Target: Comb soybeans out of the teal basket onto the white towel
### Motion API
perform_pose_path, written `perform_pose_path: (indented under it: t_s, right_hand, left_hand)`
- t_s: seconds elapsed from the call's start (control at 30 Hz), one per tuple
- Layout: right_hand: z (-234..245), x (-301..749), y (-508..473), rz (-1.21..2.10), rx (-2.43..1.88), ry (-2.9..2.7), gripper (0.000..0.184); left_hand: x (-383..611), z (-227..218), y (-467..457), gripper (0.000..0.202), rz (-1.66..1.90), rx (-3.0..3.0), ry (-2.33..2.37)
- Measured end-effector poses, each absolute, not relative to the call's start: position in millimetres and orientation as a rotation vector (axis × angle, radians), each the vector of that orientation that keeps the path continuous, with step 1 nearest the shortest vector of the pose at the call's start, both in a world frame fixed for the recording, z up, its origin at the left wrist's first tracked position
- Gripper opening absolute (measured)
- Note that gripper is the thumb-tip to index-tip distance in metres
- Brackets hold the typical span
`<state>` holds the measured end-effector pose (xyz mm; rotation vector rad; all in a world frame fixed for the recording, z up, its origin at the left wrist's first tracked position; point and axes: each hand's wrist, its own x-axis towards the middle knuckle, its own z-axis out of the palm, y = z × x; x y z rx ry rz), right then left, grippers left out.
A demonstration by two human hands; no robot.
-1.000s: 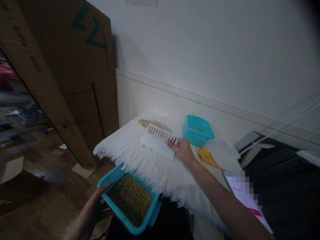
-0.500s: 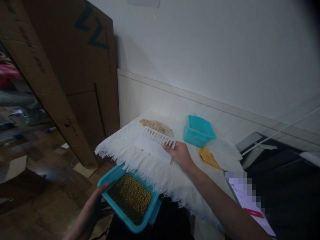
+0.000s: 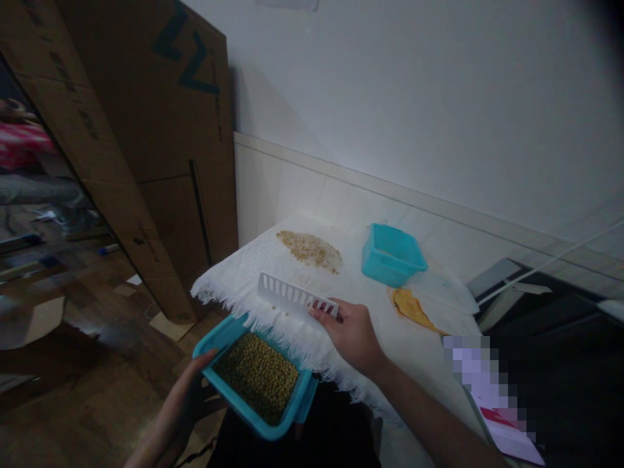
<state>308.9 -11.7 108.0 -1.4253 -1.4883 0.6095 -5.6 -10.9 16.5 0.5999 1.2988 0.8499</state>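
Observation:
My left hand (image 3: 188, 396) grips the rim of a blue plastic bin (image 3: 233, 402), held tilted below the table's front edge. Soybeans (image 3: 258, 374), yellowish and round, lie inside it. My right hand (image 3: 355, 333) is closed on the end of a white slotted plastic piece (image 3: 280, 290), which is down near the fringed edge of the white tablecloth (image 3: 234, 263). A couple of loose beans show beside the piece. Farther back, a spread pile of beans (image 3: 309, 250) lies on the cloth. Part of the bin's far rim is hidden by the fringe.
A second blue bin (image 3: 390, 273) stands at the back right of the table. Near it lies a flat yellow-orange thing (image 3: 412, 307). A tall cardboard box (image 3: 166, 130) rises on the left. The wall (image 3: 414, 97) is behind, and a purple-and-red sheet (image 3: 507, 422) is at right.
My right hand has brought the slotted piece toward the table's front edge and tilted it more upright, uncovering the bean pile. The left hand still holds the bin in about the same place.

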Motion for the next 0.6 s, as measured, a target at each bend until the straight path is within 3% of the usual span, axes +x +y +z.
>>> perform_pose_path:
  t_s: [0.27, 0.47, 0.6]
  right_hand:
    - [109.1, 291.6, -31.4, 0.642, -1.373, -1.525, 0.033]
    - [118.4, 337.5, -14.2, 0.334, -1.522, -1.316, 0.046]
    - [114.4, 342.8, -0.6, 0.269, -1.536, -1.235, 0.045]
  left_hand:
    - [-1.4, 15.2, -10.6, 0.079, 0.848, 0.476, 1.311]
    - [-3.8, 8.2, -8.4, 0.079, 0.845, 0.453, 1.321]
    - [-2.3, 10.8, -7.9, 0.082, 0.838, 0.445, 1.331]
